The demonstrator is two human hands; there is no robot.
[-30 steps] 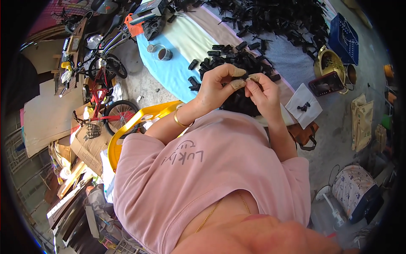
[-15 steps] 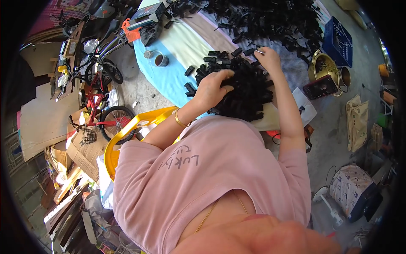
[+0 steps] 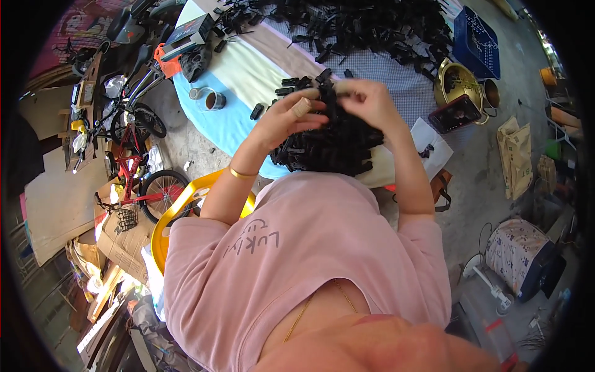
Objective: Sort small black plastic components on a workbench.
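Note:
A heap of small black plastic pieces [image 3: 328, 149] lies against my front at the near edge of the table. Over its left side is my left hand [image 3: 288, 121], with a beige wrap round one finger and a gold bangle at the wrist. Its fingers curl about a small black plastic piece above the heap, partly hidden. From the right my right hand [image 3: 372, 106] reaches in, its fingertips pinched together close to the left hand's fingers. Motion blurs those fingertips, and what they hold cannot be made out. Single black pieces [image 3: 256, 111] lie left of the heap.
A striped cloth [image 3: 238, 74] covers the table; more black pieces [image 3: 372, 28] spread over its far side. A clear cup [image 3: 214, 100] stands left. At right are a phone [image 3: 455, 114], a brass-coloured pot [image 3: 444, 93] and a blue basket [image 3: 465, 43]. A yellow chair [image 3: 158, 239] is beside me.
My right hand has come left and nearer, from a piece at the heap's far right to beside my left hand. My left hand has turned, its fingers lifted. The whole view has shifted slightly.

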